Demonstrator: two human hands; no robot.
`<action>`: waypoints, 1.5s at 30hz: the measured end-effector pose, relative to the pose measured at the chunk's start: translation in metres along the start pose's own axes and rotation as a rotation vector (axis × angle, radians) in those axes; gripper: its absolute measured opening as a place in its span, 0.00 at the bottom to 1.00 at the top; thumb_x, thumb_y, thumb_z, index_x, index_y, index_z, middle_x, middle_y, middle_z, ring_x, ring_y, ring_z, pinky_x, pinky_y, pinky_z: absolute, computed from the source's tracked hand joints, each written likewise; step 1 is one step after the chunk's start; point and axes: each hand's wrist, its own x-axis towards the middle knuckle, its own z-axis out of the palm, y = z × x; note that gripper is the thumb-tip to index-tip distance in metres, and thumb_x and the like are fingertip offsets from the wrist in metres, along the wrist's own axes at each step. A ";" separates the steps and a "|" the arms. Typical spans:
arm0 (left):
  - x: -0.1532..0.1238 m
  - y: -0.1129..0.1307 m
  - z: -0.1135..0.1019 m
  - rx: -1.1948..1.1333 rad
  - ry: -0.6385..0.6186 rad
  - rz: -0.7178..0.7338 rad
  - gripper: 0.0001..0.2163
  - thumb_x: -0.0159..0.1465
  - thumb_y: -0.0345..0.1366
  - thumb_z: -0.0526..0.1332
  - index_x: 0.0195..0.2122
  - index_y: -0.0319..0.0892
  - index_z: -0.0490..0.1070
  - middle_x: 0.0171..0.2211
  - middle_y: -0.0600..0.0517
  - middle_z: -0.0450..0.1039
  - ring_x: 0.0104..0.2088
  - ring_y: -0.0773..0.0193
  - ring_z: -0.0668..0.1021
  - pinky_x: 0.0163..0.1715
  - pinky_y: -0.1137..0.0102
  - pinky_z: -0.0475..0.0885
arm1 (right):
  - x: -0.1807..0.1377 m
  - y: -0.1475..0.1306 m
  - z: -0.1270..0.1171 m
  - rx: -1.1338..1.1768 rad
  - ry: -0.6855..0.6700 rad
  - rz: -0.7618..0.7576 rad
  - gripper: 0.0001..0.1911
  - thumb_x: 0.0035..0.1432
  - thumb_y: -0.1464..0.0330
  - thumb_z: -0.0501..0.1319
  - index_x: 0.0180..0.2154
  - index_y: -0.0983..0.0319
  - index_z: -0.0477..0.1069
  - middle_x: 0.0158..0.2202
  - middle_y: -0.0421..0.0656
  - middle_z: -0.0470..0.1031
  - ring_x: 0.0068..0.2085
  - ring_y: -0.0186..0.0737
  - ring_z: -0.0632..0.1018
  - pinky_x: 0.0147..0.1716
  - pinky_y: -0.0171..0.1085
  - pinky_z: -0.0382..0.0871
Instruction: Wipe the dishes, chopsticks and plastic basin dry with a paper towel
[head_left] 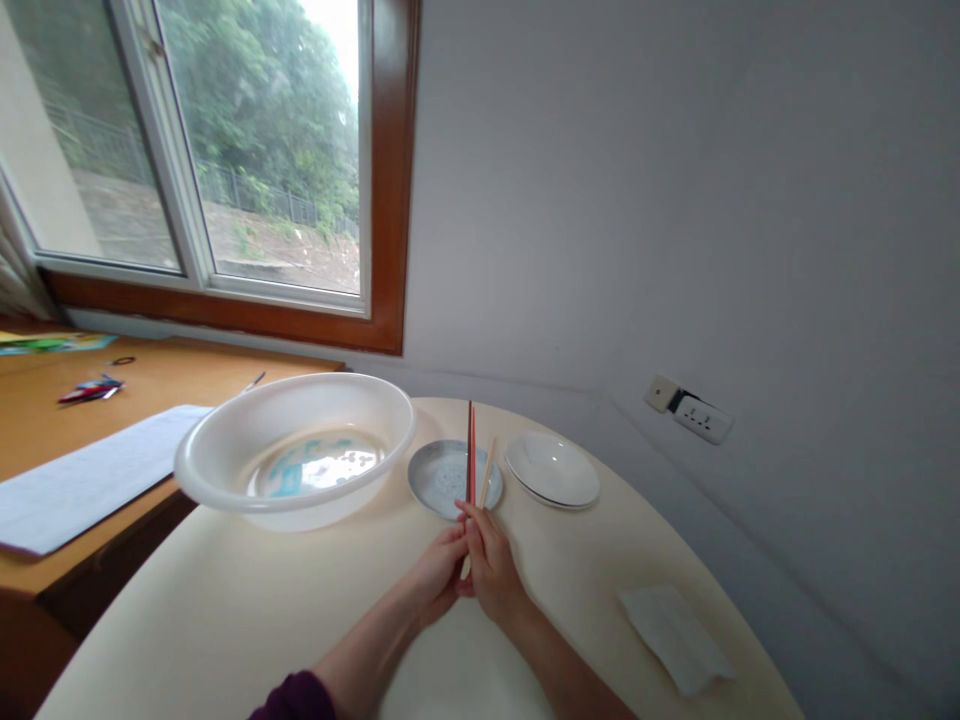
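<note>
My left hand (442, 572) and my right hand (489, 562) are pressed together near the middle of the view, both closed around chopsticks (471, 455). Dark red and bright red sticks point up and away from my fingers, and a pale wooden one slants to the right. Where the sticks pass between my palms they are mostly hidden. Just beyond my fingertips lies a grey-blue plate (429, 478), partly covered by the sticks. Right of it sit stacked white dishes (553, 468). On the left stands a wide translucent basin (217, 475) with liquid in the bottom.
A folded white cloth or tissue (675, 635) lies at the right of the round cream table (300, 610). Left is a wooden desk (172, 365) with a white sheet (105, 480) and pens (91, 389). A wall with a socket (703, 418) rises behind the table.
</note>
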 end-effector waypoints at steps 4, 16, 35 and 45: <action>-0.002 0.003 0.000 -0.048 0.004 -0.020 0.07 0.51 0.33 0.63 0.29 0.38 0.67 0.20 0.58 0.61 0.17 0.75 0.63 0.13 0.79 0.51 | 0.001 -0.002 0.000 -0.006 0.015 0.001 0.18 0.65 0.64 0.44 0.45 0.61 0.69 0.39 0.46 0.73 0.42 0.39 0.74 0.43 0.38 0.68; 0.003 -0.003 -0.009 -0.138 -0.045 -0.038 0.06 0.53 0.30 0.64 0.30 0.37 0.68 0.19 0.57 0.64 0.16 0.76 0.64 0.17 0.79 0.58 | 0.002 -0.002 0.000 0.010 0.064 0.019 0.18 0.64 0.65 0.44 0.39 0.61 0.71 0.35 0.45 0.74 0.39 0.38 0.75 0.41 0.37 0.69; 0.011 -0.005 -0.012 -0.388 -0.045 -0.083 0.05 0.59 0.28 0.59 0.26 0.36 0.66 0.14 0.57 0.62 0.13 0.76 0.63 0.16 0.80 0.61 | 0.003 0.009 0.001 0.084 0.108 0.145 0.23 0.60 0.54 0.49 0.43 0.60 0.75 0.36 0.45 0.76 0.30 0.38 0.76 0.30 0.36 0.72; 0.009 -0.004 -0.009 -0.468 -0.107 -0.114 0.04 0.60 0.27 0.58 0.28 0.34 0.68 0.17 0.55 0.63 0.16 0.74 0.65 0.21 0.78 0.62 | 0.010 0.000 -0.003 0.180 0.044 0.288 0.26 0.55 0.50 0.52 0.38 0.63 0.77 0.26 0.41 0.70 0.18 0.29 0.65 0.15 0.32 0.61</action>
